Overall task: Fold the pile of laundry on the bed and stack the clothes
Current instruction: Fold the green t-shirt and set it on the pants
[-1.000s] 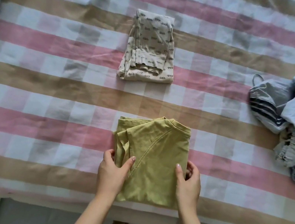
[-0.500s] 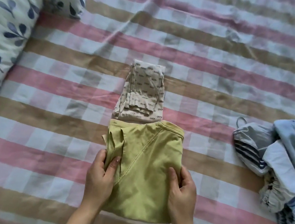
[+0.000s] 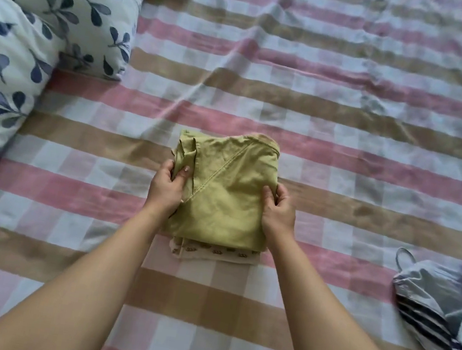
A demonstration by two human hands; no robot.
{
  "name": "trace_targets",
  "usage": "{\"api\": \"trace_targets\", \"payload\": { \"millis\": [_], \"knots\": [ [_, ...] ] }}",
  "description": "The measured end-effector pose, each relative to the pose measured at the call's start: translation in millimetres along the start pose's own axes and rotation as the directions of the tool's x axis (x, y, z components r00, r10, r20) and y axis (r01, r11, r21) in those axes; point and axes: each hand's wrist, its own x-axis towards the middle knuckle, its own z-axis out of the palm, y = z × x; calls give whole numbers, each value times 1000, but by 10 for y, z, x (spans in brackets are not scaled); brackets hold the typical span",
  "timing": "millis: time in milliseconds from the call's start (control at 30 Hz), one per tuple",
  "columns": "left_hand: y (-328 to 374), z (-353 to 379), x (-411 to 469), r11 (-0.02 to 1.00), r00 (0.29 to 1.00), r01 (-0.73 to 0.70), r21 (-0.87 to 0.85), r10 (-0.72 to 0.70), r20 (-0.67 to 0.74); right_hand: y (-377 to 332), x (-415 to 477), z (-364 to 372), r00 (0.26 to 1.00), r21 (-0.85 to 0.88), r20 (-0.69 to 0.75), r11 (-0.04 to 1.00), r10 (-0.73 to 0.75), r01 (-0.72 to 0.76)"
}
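Checked bedsheet (image 3: 320, 147), green garment (image 3: 226, 192) atop patterned garment (image 3: 213, 253), left fingers (image 3: 168, 169), right fingers (image 3: 281, 193) clamping its sides

Soft, even daylight keeps the scene fairly bright, with no glare. Shadows are faint: a thin dark edge under the folded green garment (image 3: 229, 193) and beside the leaf-print pillows (image 3: 13, 62) at left. Wide-angle distortion bows the bedsheet (image 3: 325, 114) stripes toward the frame edges. Slight blur softens the far sheet and the laundry pile (image 3: 440, 304) at right.
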Motion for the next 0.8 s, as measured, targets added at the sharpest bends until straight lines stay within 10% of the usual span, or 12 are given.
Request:
{"api": "trace_targets", "payload": {
  "millis": [467,800],
  "knots": [
    [-353,-331,-690,939,937,315,140,-331,108,491,-551,-285,985,-220,-69,960,160,-171],
    [-42,-73,-1242,818,991,-73,570,124,-51,323,-841,-741,993,-324,-53,939,104,-116]
  ]
}}
